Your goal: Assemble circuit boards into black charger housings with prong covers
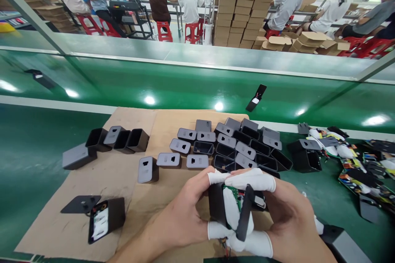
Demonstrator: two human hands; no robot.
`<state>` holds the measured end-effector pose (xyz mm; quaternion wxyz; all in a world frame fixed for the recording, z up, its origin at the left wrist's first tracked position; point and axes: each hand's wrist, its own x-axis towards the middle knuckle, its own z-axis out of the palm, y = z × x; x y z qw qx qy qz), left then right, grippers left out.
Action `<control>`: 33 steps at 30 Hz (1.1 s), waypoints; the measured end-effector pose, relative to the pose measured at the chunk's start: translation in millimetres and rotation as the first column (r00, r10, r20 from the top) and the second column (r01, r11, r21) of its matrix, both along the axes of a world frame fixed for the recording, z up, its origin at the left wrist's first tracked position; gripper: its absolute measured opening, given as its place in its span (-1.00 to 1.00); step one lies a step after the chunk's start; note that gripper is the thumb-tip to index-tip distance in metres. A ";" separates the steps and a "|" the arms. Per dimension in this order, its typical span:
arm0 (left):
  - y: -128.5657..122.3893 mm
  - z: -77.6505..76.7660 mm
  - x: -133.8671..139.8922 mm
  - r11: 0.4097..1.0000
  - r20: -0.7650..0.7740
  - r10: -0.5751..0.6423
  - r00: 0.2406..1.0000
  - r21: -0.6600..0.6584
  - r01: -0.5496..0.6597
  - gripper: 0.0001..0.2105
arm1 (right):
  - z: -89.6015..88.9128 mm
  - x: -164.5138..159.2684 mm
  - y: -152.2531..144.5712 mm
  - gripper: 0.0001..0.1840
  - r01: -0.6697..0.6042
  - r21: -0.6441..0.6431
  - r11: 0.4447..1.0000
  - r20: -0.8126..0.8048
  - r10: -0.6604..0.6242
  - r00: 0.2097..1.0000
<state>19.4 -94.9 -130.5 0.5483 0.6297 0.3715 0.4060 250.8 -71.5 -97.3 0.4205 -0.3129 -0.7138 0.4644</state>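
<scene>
My left hand (194, 205) is wrapped round the left side of a black device housing (217, 205), with white finger cots on its fingertips. My right hand (286, 213), also in white finger cots, grips the right side. Between them the housing's open end faces me, showing a green circuit board (236, 196) and white material inside. A narrow black plate (245, 213) stands edge-on at the opening, close to my right fingers. Some wires hang below; my fingers hide much of the rest. On the cardboard at left lies another opened housing (115, 215) with its black end plate (80, 204) beside it.
Grey and black housings (197, 161) stand in rows on the cardboard (138, 201) beyond my hands. Circuit boards and wired parts (354, 164) are heaped at right. A grey housing (345, 246) lies at lower right. People sit across the green bench (185, 84).
</scene>
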 end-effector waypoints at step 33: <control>-2.1 1.6 1.3 0.998 0.023 0.057 0.998 0.011 -0.057 -0.44 | 0.2 -1.0 -0.1 -0.26 -0.045 0.017 0.999 0.046 0.044 0.998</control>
